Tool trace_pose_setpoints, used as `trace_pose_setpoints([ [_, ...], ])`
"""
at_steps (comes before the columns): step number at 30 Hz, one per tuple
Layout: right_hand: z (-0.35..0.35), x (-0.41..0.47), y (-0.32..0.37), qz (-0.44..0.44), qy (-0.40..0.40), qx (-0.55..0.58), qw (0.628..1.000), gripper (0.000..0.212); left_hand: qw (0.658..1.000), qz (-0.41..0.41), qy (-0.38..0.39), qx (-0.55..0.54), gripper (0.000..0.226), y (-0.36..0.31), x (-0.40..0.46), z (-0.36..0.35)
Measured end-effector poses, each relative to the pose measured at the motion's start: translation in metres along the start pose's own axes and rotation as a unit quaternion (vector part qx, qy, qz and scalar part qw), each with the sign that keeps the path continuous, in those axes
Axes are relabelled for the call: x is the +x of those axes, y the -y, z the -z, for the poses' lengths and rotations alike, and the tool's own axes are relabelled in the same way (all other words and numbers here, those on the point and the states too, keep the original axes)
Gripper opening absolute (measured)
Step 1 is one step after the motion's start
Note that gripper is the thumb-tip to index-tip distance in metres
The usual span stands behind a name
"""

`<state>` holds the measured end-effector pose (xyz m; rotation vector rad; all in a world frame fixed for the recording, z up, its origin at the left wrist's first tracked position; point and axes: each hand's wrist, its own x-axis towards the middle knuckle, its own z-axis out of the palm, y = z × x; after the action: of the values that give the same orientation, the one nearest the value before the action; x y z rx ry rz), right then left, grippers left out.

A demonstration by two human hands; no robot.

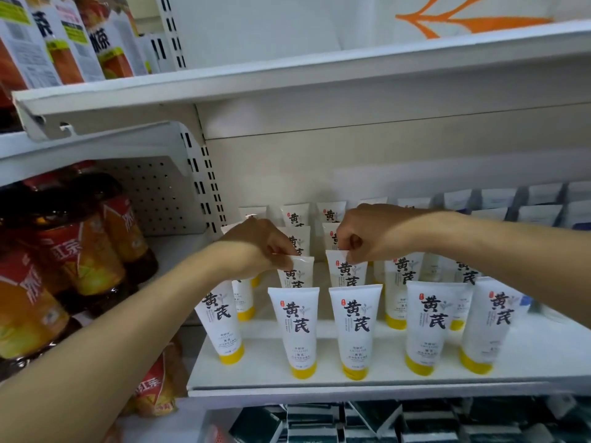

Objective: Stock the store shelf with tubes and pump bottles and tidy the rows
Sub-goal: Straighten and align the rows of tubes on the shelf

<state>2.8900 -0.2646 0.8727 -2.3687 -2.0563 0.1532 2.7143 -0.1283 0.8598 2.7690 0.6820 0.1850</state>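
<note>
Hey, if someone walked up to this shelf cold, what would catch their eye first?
Probably the two hands at mid-shelf: the left hand and the right hand each pinch the top of a white tube in the second row, the left tube and the right tube. Next, the front row of white tubes standing on yellow caps with bold black characters. To the left, dark tea bottles with orange-red labels stand out.

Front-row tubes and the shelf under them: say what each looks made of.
Front-row tubes: probably soft matte white plastic, flat crimped top ends, glossy yellow caps that look like harder plastic. Shelf: likely white-painted sheet metal, with a thin folded front lip and smooth, slightly shiny surface.
</note>
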Motion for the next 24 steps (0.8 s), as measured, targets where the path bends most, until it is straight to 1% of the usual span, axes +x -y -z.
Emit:
trace_pose_setpoints([
  [2,0.0,0.0,0.001,0.004,0.001,0.007,1.0,0.017,1.0,0.001,-0.001,-0.021,0.014,0.0,0.002,-0.001],
  [6,0.001,-0.002,0.003,0.006,0.006,0.011,1.0,0.012,1.0,0.006,-0.009,-0.029,0.014,0.001,0.005,-0.002],
  [11,0.001,0.0,0.001,0.009,0.007,0.006,1.0,0.014,0.999,0.007,-0.002,-0.036,0.012,0.002,0.008,-0.003],
  [15,0.003,0.0,-0.002,0.008,0.002,0.023,1.0,0.023,0.998,0.006,0.034,-0.046,0.012,0.004,0.007,0.0],
  [18,0.011,0.002,-0.009,0.01,-0.031,0.044,0.999,0.031,0.998,0.0,0.047,-0.043,0.015,0.005,0.008,0.003],
  [20,0.017,0.006,-0.015,0.014,-0.067,0.046,0.997,0.029,0.999,-0.012,0.024,-0.046,0.014,0.007,0.012,0.006],
  [22,0.021,0.011,-0.022,0.013,-0.106,0.04,0.993,0.021,0.998,-0.024,-0.032,-0.043,0.012,0.01,0.018,0.011],
  [24,0.021,0.018,-0.029,0.004,-0.142,0.022,0.99,0.015,0.995,-0.057,-0.084,-0.022,0.016,0.016,0.029,0.015],
])
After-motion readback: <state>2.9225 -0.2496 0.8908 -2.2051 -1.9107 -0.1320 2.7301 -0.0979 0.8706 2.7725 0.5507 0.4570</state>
